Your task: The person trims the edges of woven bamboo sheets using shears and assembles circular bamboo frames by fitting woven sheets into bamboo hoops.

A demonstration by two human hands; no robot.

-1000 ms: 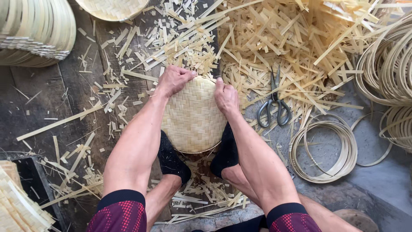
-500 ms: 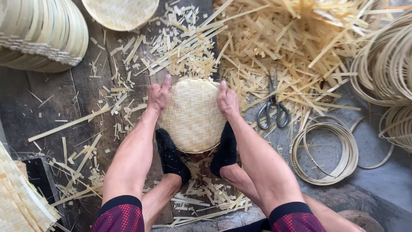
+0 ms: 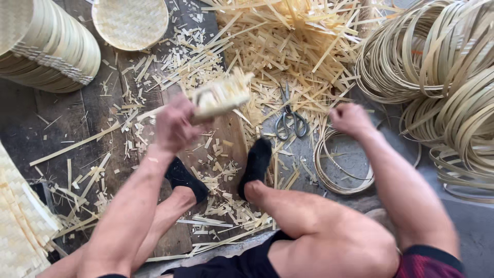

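Note:
My left hand grips a round woven bamboo tray, seen edge-on and blurred, lifted above the floor in front of my feet. My right hand is off the tray, fingers curled loosely, hovering over a bamboo strip ring on the floor, near a pair of scissors. My feet in black socks rest on a wooden board strewn with bamboo offcuts.
A stack of finished woven trays lies at the top left, with a single tray beside it. A heap of bamboo strips fills the top centre. Coiled bamboo hoops pile at the right. Woven mats lie at lower left.
Both hands pressed the tray flat against my feet before. Now the left hand has lifted it up and tilted it on edge, and the right hand has let go and swung right.

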